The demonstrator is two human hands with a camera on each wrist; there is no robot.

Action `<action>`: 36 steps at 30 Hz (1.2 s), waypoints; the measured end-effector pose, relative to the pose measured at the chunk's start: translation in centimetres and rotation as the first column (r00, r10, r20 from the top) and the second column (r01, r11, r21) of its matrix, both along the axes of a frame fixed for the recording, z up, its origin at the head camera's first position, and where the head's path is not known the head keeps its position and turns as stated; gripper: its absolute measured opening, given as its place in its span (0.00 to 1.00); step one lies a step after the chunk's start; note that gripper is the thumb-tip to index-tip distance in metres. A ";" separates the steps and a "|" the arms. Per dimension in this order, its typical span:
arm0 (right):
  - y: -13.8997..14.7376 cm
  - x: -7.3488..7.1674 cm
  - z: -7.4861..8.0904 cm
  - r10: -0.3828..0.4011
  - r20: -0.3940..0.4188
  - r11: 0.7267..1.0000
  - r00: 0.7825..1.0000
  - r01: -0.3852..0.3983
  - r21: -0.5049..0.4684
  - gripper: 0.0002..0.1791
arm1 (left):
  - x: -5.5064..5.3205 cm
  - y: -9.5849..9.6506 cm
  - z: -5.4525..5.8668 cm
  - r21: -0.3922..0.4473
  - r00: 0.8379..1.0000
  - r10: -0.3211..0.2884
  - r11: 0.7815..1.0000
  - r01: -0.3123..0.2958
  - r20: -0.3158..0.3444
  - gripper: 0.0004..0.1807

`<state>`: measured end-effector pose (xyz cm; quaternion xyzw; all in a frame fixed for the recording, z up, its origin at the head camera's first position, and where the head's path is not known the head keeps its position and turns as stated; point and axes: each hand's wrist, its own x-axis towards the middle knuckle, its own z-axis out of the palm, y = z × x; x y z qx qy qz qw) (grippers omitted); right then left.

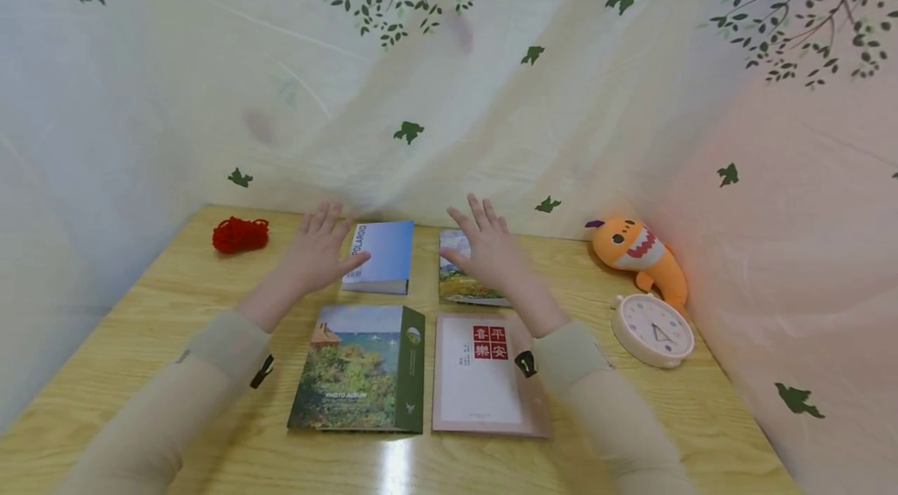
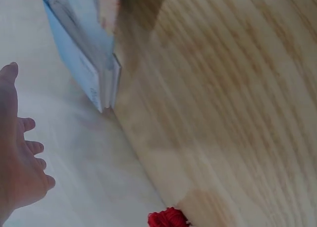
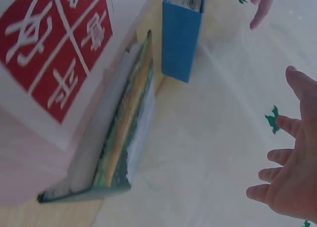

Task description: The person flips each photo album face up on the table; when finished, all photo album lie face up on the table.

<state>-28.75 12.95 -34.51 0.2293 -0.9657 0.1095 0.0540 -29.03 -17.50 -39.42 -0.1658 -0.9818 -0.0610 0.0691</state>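
Both hands are raised over the table with fingers spread and hold nothing. My left hand point(image 1: 316, 249) overlaps the left side of a blue "POLAROID" album point(image 1: 382, 253) in the head view; the left wrist view shows that album point(image 2: 74, 54) apart from the fingers. My right hand point(image 1: 491, 245) partly hides an album with a painted landscape cover point(image 1: 463, 281). Nearer me, between the forearms, are a green-spined photo album point(image 1: 351, 370) with a seaside garden picture and a pale pink book point(image 1: 477, 386) with red square characters, partly covered by the right sleeve.
Red yarn point(image 1: 241, 235) lies at the back left of the wooden table point(image 1: 161, 308). An orange shark plush point(image 1: 638, 253) and a white round clock point(image 1: 652, 330) sit at the right. A pale curtain point(image 1: 393, 90) with leaf prints hangs behind the table.
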 end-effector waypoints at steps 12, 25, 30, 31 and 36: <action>-2.9 -2.0 -3.9 0.090 0.074 0.995 0.993 -0.086 -0.047 0.47 | -1.4 -0.3 -2.8 0.032 0.995 -0.088 0.996 0.087 0.056 0.49; -4.7 -3.7 -6.8 0.213 0.238 0.975 0.948 -0.223 0.015 0.55 | -1.7 -1.2 -5.0 0.157 0.966 -0.197 0.973 0.171 0.169 0.49; -5.0 -4.0 -6.9 0.188 0.330 0.980 0.925 -0.201 0.006 0.54 | -1.7 -1.4 -5.2 0.174 0.956 -0.203 0.970 0.168 0.212 0.52; -5.1 -4.1 -6.9 0.186 0.344 0.980 0.921 -0.197 -0.002 0.54 | -1.7 -1.5 -5.3 0.177 0.956 -0.201 0.970 0.165 0.214 0.52; -5.5 -4.4 -7.1 0.179 0.387 0.984 0.905 -0.174 -0.048 0.52 | -2.0 -1.6 -5.7 0.200 0.956 -0.201 0.967 0.159 0.213 0.53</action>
